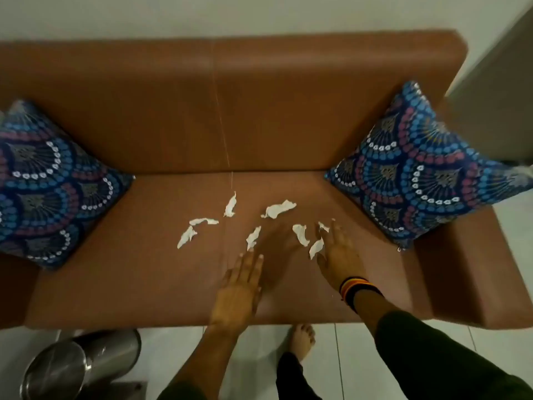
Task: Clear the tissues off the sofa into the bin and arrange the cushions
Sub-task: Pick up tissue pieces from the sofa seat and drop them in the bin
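Observation:
Several crumpled white tissues [278, 209] lie scattered on the seat of a brown sofa [144, 284]. My left hand [239, 290] hovers flat over the seat, fingers apart, its fingertips just short of one tissue [253, 237]. My right hand [339, 255] is spread open among the rightmost tissues [316, 247], touching or nearly touching them; it holds nothing. One blue patterned cushion [49, 186] leans in the sofa's left corner, a second cushion [415, 168] in the right corner. A shiny metal bin [72, 368] stands on the floor at lower left.
The sofa's right armrest [461, 272] is beside my right arm. White tiled floor [346, 356] runs in front of the sofa, with my bare foot [301, 339] on it. A pale wall is behind, and a grey panel [496, 82] stands at upper right.

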A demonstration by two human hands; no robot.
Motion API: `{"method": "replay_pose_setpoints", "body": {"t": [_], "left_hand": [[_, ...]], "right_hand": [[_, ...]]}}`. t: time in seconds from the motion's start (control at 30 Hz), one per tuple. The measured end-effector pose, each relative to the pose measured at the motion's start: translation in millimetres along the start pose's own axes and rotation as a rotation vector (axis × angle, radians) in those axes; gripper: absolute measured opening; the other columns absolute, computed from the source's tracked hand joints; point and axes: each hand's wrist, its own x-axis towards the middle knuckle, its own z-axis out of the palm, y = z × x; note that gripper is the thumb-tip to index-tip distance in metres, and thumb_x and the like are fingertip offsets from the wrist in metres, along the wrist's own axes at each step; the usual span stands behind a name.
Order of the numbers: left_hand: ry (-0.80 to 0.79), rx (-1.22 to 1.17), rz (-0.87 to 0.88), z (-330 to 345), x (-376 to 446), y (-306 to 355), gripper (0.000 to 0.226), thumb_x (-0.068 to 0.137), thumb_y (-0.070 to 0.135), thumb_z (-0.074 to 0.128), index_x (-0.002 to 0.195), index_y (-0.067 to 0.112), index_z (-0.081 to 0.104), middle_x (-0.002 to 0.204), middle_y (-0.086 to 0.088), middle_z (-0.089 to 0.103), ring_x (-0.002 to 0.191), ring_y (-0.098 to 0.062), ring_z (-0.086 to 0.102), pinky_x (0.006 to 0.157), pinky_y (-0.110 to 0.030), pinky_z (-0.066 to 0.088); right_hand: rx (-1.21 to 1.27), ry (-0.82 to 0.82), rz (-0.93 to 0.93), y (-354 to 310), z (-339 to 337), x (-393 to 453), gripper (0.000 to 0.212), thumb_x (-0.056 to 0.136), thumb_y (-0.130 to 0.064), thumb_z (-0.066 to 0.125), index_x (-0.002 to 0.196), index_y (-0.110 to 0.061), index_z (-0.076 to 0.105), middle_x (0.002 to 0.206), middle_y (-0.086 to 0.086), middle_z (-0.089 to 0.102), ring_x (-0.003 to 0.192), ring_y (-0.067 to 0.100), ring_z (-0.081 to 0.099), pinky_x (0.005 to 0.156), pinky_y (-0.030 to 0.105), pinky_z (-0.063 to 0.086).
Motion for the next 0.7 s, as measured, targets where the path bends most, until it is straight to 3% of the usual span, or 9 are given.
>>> {"method": "replay_pose_setpoints", "body": {"t": [0.1, 0.2, 0.3, 0.37, 0.43, 0.5, 0.57, 0.63, 0.7], "left_hand": [[-0.195, -0.022, -0.171, 42, 3, -13, 0.085, 0.105, 0.025, 0.049, 0.162, 0.023, -0.014, 0.164, 0.0, -0.027, 0.16, -0.032, -0.005, 0.128, -0.047, 0.019], [-0.22, 0.002, -0.272, 74, 13, -21, 0.102, 0.099, 0.019, 0.063, 0.161, 0.026, -0.018, 0.17, -0.008, -0.022, 0.159, -0.035, -0.002, 0.124, -0.047, 0.027], [-0.222, -0.002, -0.317, 95, 34, -34, 0.098, 0.1, 0.015, 0.061, 0.162, 0.027, -0.014, 0.171, -0.009, -0.021, 0.159, -0.035, 0.0, 0.121, -0.046, 0.032], [-0.21, -0.014, -0.325, 108, 47, -43, 0.09, 0.1, 0.014, 0.061, 0.164, 0.023, -0.001, 0.173, -0.01, -0.007, 0.158, -0.035, 0.011, 0.117, -0.044, 0.04], [-0.183, -0.039, -0.306, 117, 54, -52, 0.08, 0.095, 0.011, 0.066, 0.161, 0.019, 0.02, 0.168, -0.014, 0.017, 0.151, -0.038, 0.029, 0.11, -0.045, 0.051], [-0.156, -0.057, -0.294, 118, 58, -59, 0.07, 0.09, 0.008, 0.071, 0.152, 0.013, 0.04, 0.159, -0.015, 0.037, 0.143, -0.039, 0.042, 0.104, -0.047, 0.055], [-0.152, -0.092, -0.275, 111, 62, -64, 0.06, 0.086, 0.006, 0.075, 0.142, 0.008, 0.054, 0.154, -0.016, 0.047, 0.136, -0.041, 0.049, 0.102, -0.048, 0.053], [-0.158, -0.101, -0.231, 103, 66, -69, 0.049, 0.084, 0.006, 0.076, 0.131, 0.009, 0.064, 0.146, -0.016, 0.056, 0.125, -0.04, 0.059, 0.098, -0.045, 0.055], [-0.128, -0.086, -0.211, 96, 66, -71, 0.037, 0.083, 0.005, 0.075, 0.119, 0.011, 0.07, 0.135, -0.013, 0.065, 0.107, -0.038, 0.07, 0.085, -0.041, 0.06]], "right_hand": [[0.057, -0.051, 0.066, 23, 33, 22, 0.082, 0.093, -0.014, 0.061, 0.158, -0.024, 0.014, 0.164, 0.012, 0.02, 0.145, 0.034, 0.032, 0.108, 0.043, 0.043], [0.093, -0.087, 0.057, 42, 63, 48, 0.083, 0.091, -0.014, 0.063, 0.157, -0.024, 0.015, 0.164, 0.013, 0.019, 0.146, 0.034, 0.031, 0.108, 0.046, 0.046], [0.06, -0.139, 0.032, 54, 83, 77, 0.092, 0.084, -0.015, 0.071, 0.157, -0.026, 0.017, 0.167, 0.01, 0.008, 0.15, 0.033, 0.022, 0.105, 0.046, 0.049], [0.001, -0.174, 0.026, 57, 93, 91, 0.09, 0.083, -0.017, 0.074, 0.156, -0.026, 0.022, 0.167, 0.007, 0.009, 0.148, 0.032, 0.028, 0.103, 0.045, 0.049], [-0.118, -0.174, 0.016, 55, 100, 95, 0.066, 0.086, -0.013, 0.07, 0.146, -0.019, 0.043, 0.157, 0.01, 0.037, 0.127, 0.033, 0.055, 0.093, 0.043, 0.056], [-0.153, -0.096, 0.046, 52, 104, 89, 0.041, 0.091, -0.006, 0.062, 0.131, -0.008, 0.056, 0.127, 0.017, 0.064, 0.1, 0.036, 0.067, 0.082, 0.043, 0.059], [-0.128, -0.045, 0.08, 54, 108, 79, 0.038, 0.093, -0.005, 0.06, 0.131, -0.002, 0.056, 0.112, 0.02, 0.068, 0.091, 0.039, 0.069, 0.076, 0.043, 0.059], [-0.172, -0.118, 0.083, 57, 109, 70, 0.034, 0.095, -0.007, 0.058, 0.129, -0.004, 0.059, 0.112, 0.018, 0.069, 0.093, 0.037, 0.07, 0.081, 0.041, 0.058], [-0.185, -0.175, 0.085, 60, 105, 63, 0.024, 0.096, -0.006, 0.057, 0.117, -0.009, 0.068, 0.11, 0.015, 0.072, 0.094, 0.034, 0.07, 0.084, 0.039, 0.058]]}}
